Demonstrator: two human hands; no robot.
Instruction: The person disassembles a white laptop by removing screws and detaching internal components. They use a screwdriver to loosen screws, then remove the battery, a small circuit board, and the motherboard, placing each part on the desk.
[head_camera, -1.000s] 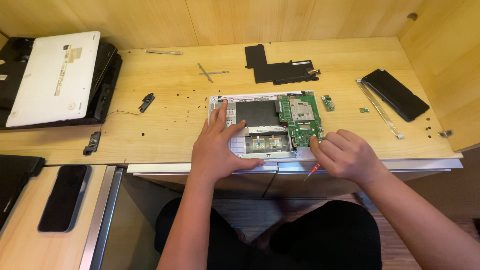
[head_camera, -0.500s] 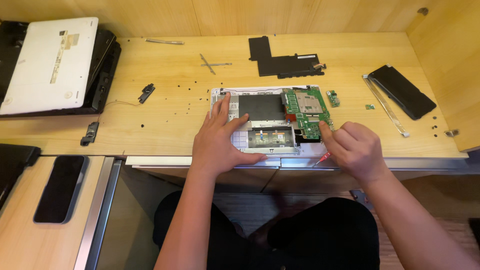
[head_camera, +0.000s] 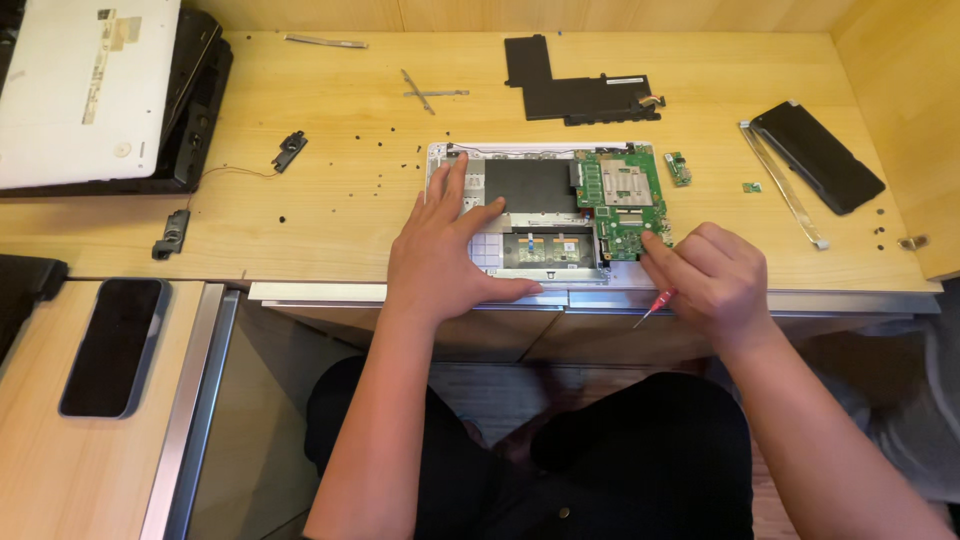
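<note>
My left hand (head_camera: 440, 250) lies flat and open, fingers spread, on the opened white laptop base (head_camera: 480, 250), which sits at the front edge of the tabletop (head_camera: 330, 130), a little right of the middle. My right hand (head_camera: 705, 275) is curled around a small red-handled screwdriver (head_camera: 655, 305), its fingertips touching the lower end of the green circuit board (head_camera: 625, 200) in the right part of the base. A flat black battery (head_camera: 580, 90) lies behind the base, near the back edge. A tiny green board (head_camera: 678, 168) sits just right of the base. A black phone-like slab (head_camera: 818, 155) lies towards the right edge, and a white laptop cover (head_camera: 85, 85) rests at the back left corner. Small dark screws (head_camera: 380, 160) are scattered left of the base.
</note>
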